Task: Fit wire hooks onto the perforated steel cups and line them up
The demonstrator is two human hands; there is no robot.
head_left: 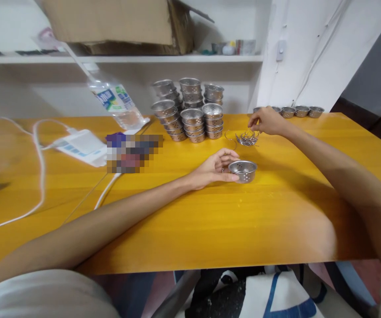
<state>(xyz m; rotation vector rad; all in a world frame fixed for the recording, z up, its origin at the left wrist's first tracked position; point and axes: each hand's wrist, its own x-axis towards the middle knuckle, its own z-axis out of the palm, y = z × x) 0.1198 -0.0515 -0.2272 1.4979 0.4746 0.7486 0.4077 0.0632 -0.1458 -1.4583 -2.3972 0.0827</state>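
Observation:
My left hand (215, 170) has its thumb and fingers around the side of a small perforated metal cup (246, 174), which is upright at the table's middle. Farther back, my right hand (265, 121) pinches downward over a small heap of curved metal wire hooks (247, 139). A thin wire hook shows at its fingertips, partly hidden. Just left of the heap, a loose curved wire (230, 139) lies on the table. Behind my left hand stand several stacks of the same perforated cups (193, 126).
Several cups (302, 110) line the back edge at right, partly behind my right hand. A tilted plastic bottle (117, 101), a white box-like device (81, 148) and white cables (41, 176) occupy the left. A cardboard box (111, 22) rests on the shelf (127, 58) above the yellow table (190, 229).

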